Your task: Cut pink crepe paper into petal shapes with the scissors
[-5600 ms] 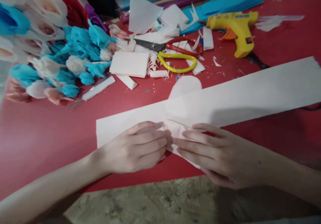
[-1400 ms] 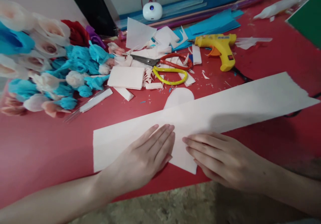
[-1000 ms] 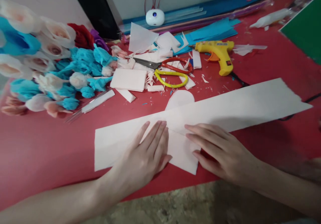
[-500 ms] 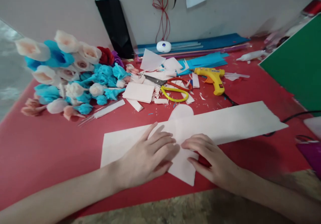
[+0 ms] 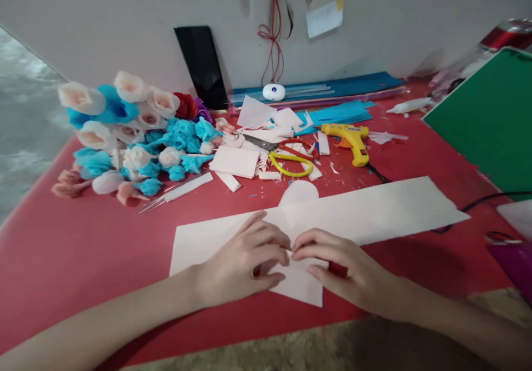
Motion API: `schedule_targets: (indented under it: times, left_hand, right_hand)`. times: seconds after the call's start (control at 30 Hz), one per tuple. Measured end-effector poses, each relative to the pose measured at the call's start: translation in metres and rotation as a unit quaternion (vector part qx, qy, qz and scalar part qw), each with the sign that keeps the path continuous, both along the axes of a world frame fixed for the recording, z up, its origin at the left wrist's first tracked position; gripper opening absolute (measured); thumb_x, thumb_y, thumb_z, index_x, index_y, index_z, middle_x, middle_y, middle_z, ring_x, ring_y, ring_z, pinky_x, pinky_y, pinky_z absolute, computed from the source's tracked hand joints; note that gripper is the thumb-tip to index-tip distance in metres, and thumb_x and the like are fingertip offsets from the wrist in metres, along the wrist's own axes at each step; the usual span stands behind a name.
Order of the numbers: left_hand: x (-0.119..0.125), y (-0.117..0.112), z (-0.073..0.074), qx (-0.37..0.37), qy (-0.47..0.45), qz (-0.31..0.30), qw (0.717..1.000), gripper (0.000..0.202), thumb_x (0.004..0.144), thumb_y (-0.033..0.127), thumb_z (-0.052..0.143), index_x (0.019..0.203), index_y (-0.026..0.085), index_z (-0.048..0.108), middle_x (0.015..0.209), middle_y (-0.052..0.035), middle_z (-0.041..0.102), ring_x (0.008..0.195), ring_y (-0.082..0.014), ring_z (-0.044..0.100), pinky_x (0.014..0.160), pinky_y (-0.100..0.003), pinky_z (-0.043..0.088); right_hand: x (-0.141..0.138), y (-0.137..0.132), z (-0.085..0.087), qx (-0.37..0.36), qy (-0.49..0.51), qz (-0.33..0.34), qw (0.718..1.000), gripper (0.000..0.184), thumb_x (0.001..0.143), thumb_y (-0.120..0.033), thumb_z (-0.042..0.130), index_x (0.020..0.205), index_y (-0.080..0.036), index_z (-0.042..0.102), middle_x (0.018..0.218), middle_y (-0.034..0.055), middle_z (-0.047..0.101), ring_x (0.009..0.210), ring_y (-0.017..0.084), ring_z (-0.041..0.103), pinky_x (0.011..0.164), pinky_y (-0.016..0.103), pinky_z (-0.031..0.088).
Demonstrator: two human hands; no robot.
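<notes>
A long strip of white crepe-like paper (image 5: 374,210) lies slantwise across the table. Across its middle is a second pale piece of paper (image 5: 303,288), its lower part showing below the strip. A rounded pale paper end (image 5: 299,192) pokes out above the strip. My left hand (image 5: 245,260) rests over the papers with bent fingers, the thumb apart from them. Facing it, my right hand (image 5: 344,266) touches the papers with curved fingertips, its thumb also apart. The fingertips of both hands nearly meet at a paper edge, partly hidden under them.
Beyond the strip lie scissors (image 5: 286,158), a yellow glue gun (image 5: 347,141), paper scraps (image 5: 235,161) and blue paper (image 5: 341,115). Paper flowers (image 5: 137,133) are heaped at left. A black phone-like slab (image 5: 201,63) leans on the wall; a green board (image 5: 486,122) stands right.
The camera view has shifted slightly, so the background sits lower. My right fingertips have moved left, closer to my left fingertips, and my left fingers have bent more.
</notes>
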State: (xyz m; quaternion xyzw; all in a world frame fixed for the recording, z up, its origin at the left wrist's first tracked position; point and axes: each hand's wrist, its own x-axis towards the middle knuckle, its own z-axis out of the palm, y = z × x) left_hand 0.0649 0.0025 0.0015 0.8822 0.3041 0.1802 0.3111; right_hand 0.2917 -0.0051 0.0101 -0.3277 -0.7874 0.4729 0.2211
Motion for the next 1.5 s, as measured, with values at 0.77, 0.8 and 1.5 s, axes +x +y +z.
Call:
schedule_targets:
  times: [0.77,0.8,1.5]
  left_hand:
    - [-0.011,0.004,0.010,0.009,-0.164,0.118,0.979,0.016,0.087,0.009,0.049,0.090,0.018,0.062,0.087,-0.0037,0.063,0.092,-0.0131,0.057,0.082,-0.024,0.046]
    - [-0.011,0.003,0.009,0.003,-0.157,0.128,0.979,0.018,0.087,0.008,0.049,0.092,0.019,0.062,0.090,-0.0035,0.062,0.093,-0.0122,0.057,0.081,-0.022,0.046]
    - [-0.004,-0.003,0.014,-0.082,-0.163,0.014,0.983,0.027,0.093,0.012,0.034,0.104,0.014,0.058,0.096,-0.0089,0.063,0.090,-0.0147,0.059,0.080,-0.025,0.047]
  right_hand:
    - [0.025,0.056,0.060,0.053,-0.107,0.054,0.991,0.023,0.091,-0.025,0.043,0.079,-0.018,0.061,0.089,0.0019,0.062,0.081,0.012,0.057,0.073,0.022,0.041]
    - [0.023,0.056,0.058,0.059,-0.087,0.044,0.993,0.020,0.090,-0.027,0.046,0.083,-0.019,0.062,0.098,0.0022,0.062,0.089,0.012,0.057,0.078,0.021,0.041]
    - [-0.007,0.029,0.035,0.087,-0.006,0.062,0.994,0.020,0.089,-0.011,0.042,0.093,-0.016,0.061,0.096,0.0039,0.063,0.091,0.011,0.057,0.082,0.021,0.043]
